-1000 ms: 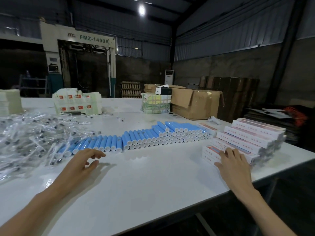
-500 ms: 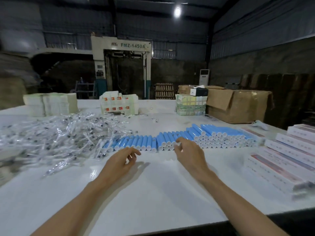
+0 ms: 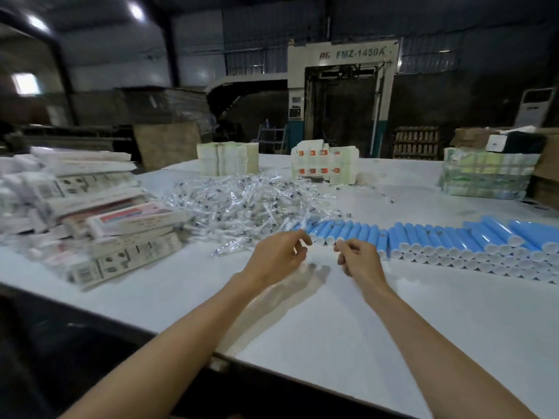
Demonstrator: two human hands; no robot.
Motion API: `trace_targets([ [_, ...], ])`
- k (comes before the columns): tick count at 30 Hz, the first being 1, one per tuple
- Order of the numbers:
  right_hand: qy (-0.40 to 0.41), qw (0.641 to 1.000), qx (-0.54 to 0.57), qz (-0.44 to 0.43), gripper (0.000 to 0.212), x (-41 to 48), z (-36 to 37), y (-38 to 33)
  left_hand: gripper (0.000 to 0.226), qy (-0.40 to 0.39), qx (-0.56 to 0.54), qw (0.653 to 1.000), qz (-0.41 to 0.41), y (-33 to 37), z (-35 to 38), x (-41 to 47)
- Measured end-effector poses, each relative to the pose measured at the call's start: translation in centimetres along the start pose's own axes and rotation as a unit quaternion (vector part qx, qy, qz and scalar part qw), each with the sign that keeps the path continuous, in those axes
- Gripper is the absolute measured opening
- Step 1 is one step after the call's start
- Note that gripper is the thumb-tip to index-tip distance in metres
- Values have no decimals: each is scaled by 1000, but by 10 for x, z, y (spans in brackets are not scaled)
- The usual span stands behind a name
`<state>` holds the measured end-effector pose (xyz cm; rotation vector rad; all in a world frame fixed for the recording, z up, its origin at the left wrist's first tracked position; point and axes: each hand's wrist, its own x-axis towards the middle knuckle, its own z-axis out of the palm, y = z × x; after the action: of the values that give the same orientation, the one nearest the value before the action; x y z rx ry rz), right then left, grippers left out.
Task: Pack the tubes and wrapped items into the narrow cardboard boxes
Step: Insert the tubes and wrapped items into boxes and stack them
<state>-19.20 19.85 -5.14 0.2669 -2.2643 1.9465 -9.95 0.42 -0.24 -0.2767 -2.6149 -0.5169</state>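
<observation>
A long row of blue tubes (image 3: 423, 237) with white caps lies across the white table (image 3: 393, 322), stacked higher toward the right. Left of it spreads a heap of clear-wrapped items (image 3: 242, 204). A loose stack of narrow cardboard boxes (image 3: 121, 225) sits at the table's left. My left hand (image 3: 278, 255) and my right hand (image 3: 360, 261) hover close together just in front of the row's left end, fingers loosely curled, fingertips near the tube caps. Nothing shows in either hand; the view is slightly blurred.
At the back stand white packs (image 3: 227, 158), packs with red marks (image 3: 325, 164) and a green-yellow bundle (image 3: 484, 173). A brown carton (image 3: 547, 164) is at the right edge. The table's front edge runs diagonally from the left down to below my forearms.
The view has swung left, bringing the left box stack into sight. My right hand left the boxes on the right and came to the tubes; my left hand rose toward the row's left end.
</observation>
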Motion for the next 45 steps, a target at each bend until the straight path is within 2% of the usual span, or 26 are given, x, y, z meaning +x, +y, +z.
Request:
trace_targets([
  [4, -16, 1000, 17, -5, 25, 3, 4, 3, 23, 41, 120, 990, -64, -49, -47, -22],
  [10, -37, 999, 14, -21, 26, -2, 5, 0, 44, 93, 355, 909, -195, -138, -123, -48],
  [12, -41, 999, 13, -23, 27, -4, 6, -1, 60, 77, 391, 888, -228, -162, -145, -54],
  [14, -44, 999, 17, -22, 27, -5, 6, -3, 71, 17, 432, 867, -247, -178, -159, -58],
  [17, -42, 999, 10, -21, 27, -6, 4, -5, 46, -26, 498, 841, -208, -186, -165, -59],
  [20, -37, 999, 10, -19, 26, -8, 2, -6, 28, -7, 514, 840, -175, -183, -166, -58],
  [24, -31, 999, 16, -11, 26, -8, 2, -7, 36, 65, 422, 895, -130, -176, -161, -51],
  [28, -33, 999, 13, -11, 25, -7, 3, -5, 43, 93, 271, 952, -105, -146, -141, -33],
  [29, -34, 999, 10, -11, 25, -7, 4, -4, 46, 88, 212, 968, -105, -135, -132, -28],
  [31, -35, 999, 8, -11, 25, -6, 4, -3, 50, 65, 11, 992, -112, -111, -114, -21],
  [33, -36, 999, 11, -11, 25, -6, 4, -3, 54, 13, -207, 969, -134, -86, -97, -15],
  [36, -34, 999, 19, -8, 24, -7, 4, -4, 48, -64, -363, 915, -163, -56, -66, -2],
  [38, -28, 999, 19, -12, 25, -7, 3, -4, 36, -74, -467, 861, -188, -40, -40, 12],
  [41, -22, 999, 15, -17, 26, -8, 3, -6, 38, -58, -572, 782, -241, -19, -9, 34],
  [45, -1, 999, -26, -23, 28, -8, 3, -9, 49, -89, -661, 715, -210, -1, 30, 48],
])
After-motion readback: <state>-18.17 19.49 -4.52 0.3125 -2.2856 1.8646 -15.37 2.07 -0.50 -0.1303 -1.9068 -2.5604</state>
